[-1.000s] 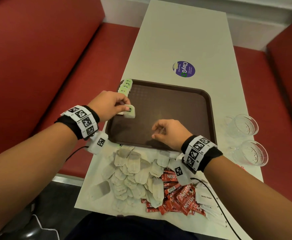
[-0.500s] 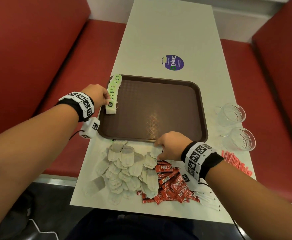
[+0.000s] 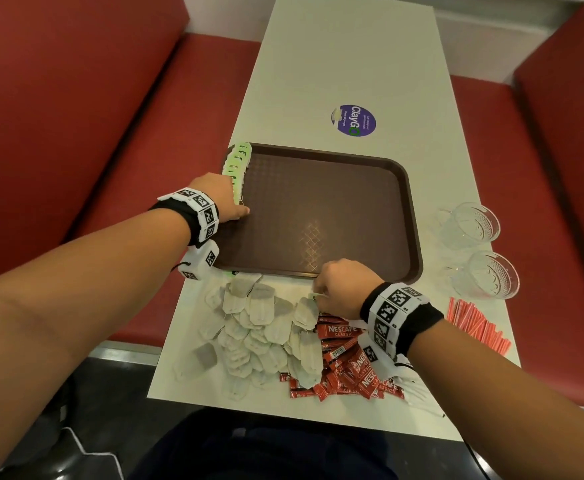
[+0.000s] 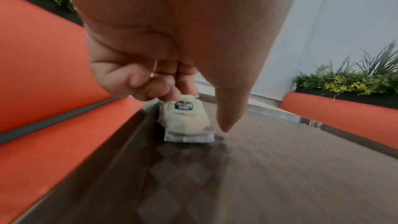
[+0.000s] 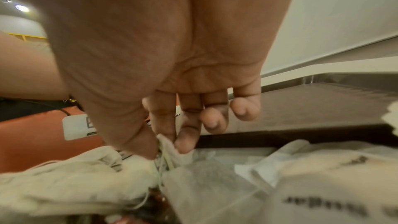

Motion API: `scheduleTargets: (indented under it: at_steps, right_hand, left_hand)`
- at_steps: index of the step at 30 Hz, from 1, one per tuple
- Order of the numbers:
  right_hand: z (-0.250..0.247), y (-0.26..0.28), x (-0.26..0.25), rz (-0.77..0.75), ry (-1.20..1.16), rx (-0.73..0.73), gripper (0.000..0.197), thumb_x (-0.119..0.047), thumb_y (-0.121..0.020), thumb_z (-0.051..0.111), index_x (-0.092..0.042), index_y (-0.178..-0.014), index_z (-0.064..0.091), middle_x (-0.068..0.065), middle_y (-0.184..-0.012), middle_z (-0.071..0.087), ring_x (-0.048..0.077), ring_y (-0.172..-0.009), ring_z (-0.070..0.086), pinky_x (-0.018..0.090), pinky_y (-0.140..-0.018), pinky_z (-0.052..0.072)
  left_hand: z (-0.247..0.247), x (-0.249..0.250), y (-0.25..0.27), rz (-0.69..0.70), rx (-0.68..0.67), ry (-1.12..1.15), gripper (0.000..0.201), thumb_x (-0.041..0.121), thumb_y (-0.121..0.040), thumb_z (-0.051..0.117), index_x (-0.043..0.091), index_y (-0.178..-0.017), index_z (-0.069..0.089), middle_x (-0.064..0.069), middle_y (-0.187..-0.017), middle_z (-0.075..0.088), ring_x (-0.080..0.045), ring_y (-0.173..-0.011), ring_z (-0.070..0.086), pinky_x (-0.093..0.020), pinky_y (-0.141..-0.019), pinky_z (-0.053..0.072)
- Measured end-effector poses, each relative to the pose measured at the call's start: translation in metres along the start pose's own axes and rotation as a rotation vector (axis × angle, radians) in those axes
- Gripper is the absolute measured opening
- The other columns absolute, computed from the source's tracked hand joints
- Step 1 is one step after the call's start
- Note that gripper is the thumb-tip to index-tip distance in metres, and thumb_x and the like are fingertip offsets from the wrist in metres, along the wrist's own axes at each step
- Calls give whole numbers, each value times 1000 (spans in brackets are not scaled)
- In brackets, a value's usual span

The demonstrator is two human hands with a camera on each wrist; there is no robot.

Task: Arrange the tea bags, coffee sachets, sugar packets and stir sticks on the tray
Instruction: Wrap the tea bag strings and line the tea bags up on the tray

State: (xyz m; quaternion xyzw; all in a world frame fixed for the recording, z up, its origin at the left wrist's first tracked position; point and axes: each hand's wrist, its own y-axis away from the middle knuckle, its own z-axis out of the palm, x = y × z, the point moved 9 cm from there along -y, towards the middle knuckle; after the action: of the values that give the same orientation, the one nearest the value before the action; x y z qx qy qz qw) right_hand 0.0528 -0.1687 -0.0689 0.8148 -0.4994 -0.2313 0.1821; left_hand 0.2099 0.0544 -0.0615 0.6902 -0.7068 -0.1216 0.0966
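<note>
A brown tray (image 3: 318, 209) lies on the white table. Along its left wall stands a row of tea bags with green tags (image 3: 237, 164). My left hand (image 3: 238, 206) is at the near end of that row. Its curled fingers (image 4: 150, 88) hold the top of the nearest tea bag (image 4: 187, 122), with the thumb tip beside it. My right hand (image 3: 321, 296) is over the loose tea bag pile (image 3: 259, 323) in front of the tray. Thumb and forefinger pinch a tea bag's corner (image 5: 167, 142). Red coffee sachets (image 3: 349, 372) lie beside the pile.
Red stir sticks (image 3: 477, 327) lie at the right. White packets (image 3: 418, 393) show under my right wrist. Two glass cups (image 3: 474, 223) (image 3: 491, 275) stand right of the tray. A purple sticker (image 3: 353, 120) is beyond it. Red benches flank the table.
My left hand carried a tea bag from above the tray's left edge down to the near end of the row. My right hand left the tray, reached the pile and pinched a bag.
</note>
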Motion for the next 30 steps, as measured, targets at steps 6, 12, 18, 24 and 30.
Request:
scheduleTargets:
  at_steps: [6,12,18,24,30]
  right_hand:
    - [-24,7,2,3,-133,178,18,-29,-90,55,-25,-73,52,-5,-80,56,19,-73,55,33,-65,45]
    - [-51,37,26,65,-457,353,16,-26,-93,57,-21,-77,59,-9,-69,57,5,-61,51,27,-59,42]
    - [-58,66,61,144,-587,492,20,-17,-87,49,-18,-72,37,2,-65,54,21,-60,50,37,-59,44]
    - [-38,84,81,216,-610,517,15,-12,-91,51,-20,-87,39,3,-69,49,17,-58,41,35,-57,37]
    - [-19,87,88,210,-577,472,8,-19,-91,53,-27,-91,50,6,-85,66,25,-76,61,42,-74,52]
  left_hand:
    - [-7,-5,8,-25,49,76,52,56,-82,67,10,-105,57,-8,-90,56,-30,-81,58,-35,-66,47]
    - [-47,56,55,321,138,287,27,54,-88,63,27,-94,59,7,-94,57,-16,-86,58,-32,-75,46]
    - [-10,167,125,772,-103,170,15,42,-91,63,30,-98,68,12,-96,60,-11,-89,59,-36,-84,52]
    - [37,232,160,951,-195,-31,23,37,-87,66,29,-109,69,8,-107,65,-14,-99,60,-36,-82,52]
    - [42,241,158,914,-177,-206,18,34,-85,63,24,-99,71,2,-93,69,-24,-85,65,-38,-75,56]
